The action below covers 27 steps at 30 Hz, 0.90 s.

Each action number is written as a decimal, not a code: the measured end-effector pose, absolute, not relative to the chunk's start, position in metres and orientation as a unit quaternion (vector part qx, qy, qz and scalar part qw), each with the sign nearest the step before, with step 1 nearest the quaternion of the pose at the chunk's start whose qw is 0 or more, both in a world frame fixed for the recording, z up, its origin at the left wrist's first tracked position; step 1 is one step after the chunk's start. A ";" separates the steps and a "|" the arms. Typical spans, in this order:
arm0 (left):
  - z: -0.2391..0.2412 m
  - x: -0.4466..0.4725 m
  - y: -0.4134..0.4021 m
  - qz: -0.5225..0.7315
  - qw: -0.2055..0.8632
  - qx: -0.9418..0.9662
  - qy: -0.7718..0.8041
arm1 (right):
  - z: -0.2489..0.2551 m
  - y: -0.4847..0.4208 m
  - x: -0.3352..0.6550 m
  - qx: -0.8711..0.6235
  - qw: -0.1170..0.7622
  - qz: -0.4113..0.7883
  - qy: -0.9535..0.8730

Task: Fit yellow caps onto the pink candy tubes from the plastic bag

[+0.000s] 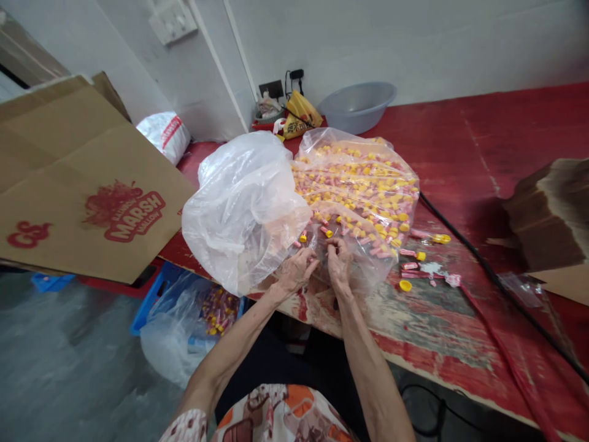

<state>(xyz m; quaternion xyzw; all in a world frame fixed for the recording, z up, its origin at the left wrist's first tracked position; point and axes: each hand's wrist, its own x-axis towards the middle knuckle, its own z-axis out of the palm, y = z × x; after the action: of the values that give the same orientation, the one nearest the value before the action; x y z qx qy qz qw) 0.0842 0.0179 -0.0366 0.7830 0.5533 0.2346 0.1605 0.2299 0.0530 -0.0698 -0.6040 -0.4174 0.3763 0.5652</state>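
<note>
Yellow-capped pink tubes (363,178) fill a clear plastic bag (322,136) on a worn table

Red paint covers much of the table (460,132), rubbed down to bare wood along the near edge. At the left stands a big cardboard box (55,159) printed "MARSH MALLOW". Puffed whitish plastic (243,190) bulges just beside the bag of tubes; whether both are one bag cannot be told. Below the table's left end, a blue crate (145,307) holds more plastic and more tubes. A pale basin (352,116) sits behind the bag, near the wall.

Both hands are at the near side of the bag, apart with a narrow gap. The left hand (294,270) has its fingers bent towards the thumb, and the right hand (338,263) has its fingers curled; whether either grips anything cannot be told. Right of the bag, a few tubes lie loose near a single yellow cap (405,285).
</note>
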 end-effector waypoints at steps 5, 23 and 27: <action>-0.038 0.085 0.017 0.245 0.160 0.774 0.561 | -0.066 0.051 0.232 -0.608 0.554 0.385 -0.419; -0.040 0.084 0.016 0.256 0.177 0.760 0.570 | -0.067 0.051 0.229 -0.608 0.558 0.374 -0.424; -0.038 0.085 0.016 0.254 0.177 0.763 0.567 | -0.066 0.051 0.230 -0.608 0.552 0.380 -0.426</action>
<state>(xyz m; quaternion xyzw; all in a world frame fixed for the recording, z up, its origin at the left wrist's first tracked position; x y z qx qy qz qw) 0.0846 0.0159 -0.0382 0.7629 0.5675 0.2542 0.1769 0.2296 0.0511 -0.0658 -0.6076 -0.4259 0.3799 0.5524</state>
